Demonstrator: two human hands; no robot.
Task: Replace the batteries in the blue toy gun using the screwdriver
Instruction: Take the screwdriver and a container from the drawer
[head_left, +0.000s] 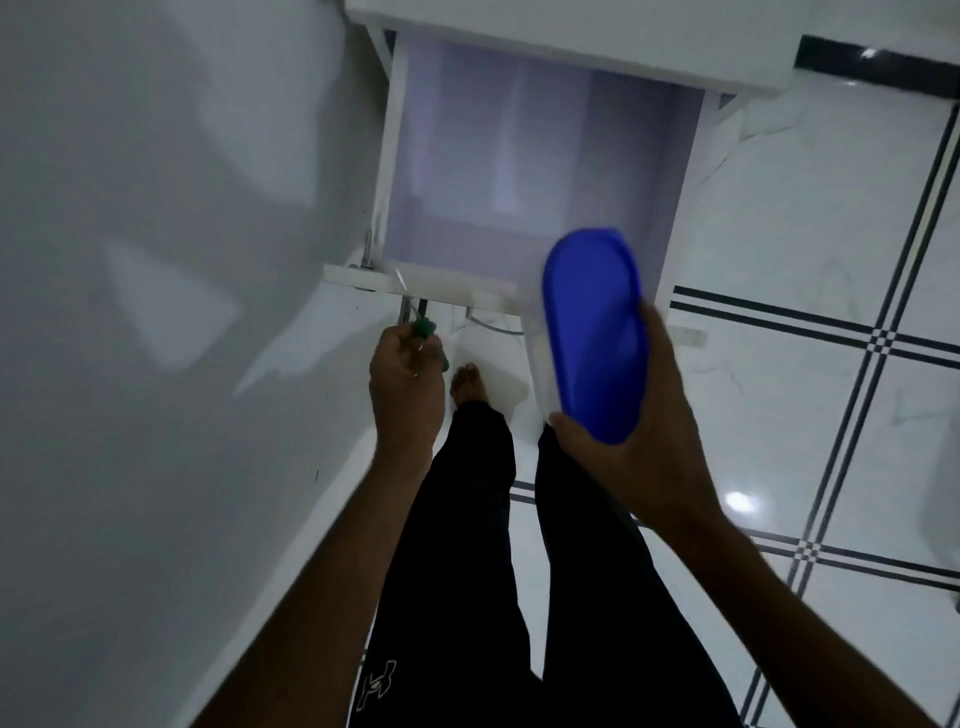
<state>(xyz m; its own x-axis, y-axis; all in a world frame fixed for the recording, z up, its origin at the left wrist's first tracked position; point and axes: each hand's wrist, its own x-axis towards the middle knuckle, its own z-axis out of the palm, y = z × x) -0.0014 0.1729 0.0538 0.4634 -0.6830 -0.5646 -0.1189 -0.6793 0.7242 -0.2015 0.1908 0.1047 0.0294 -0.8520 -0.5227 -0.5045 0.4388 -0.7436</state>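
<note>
My left hand (405, 384) grips a green-handled screwdriver (425, 328), its thin metal shaft pointing up toward the drawer's front edge. My right hand (649, 441) holds a clear plastic box with a blue oval lid (595, 332), tilted on its side, thumb on the lid's lower end and fingers along its right side. An open white drawer (519, 171) lies ahead, above both hands. No blue toy gun or batteries show anywhere in view.
A white wall (156, 260) fills the left side. The floor (805, 234) is glossy white tile with black lines. My legs in black trousers (467, 519) and a bare foot (467, 382) stand below the drawer.
</note>
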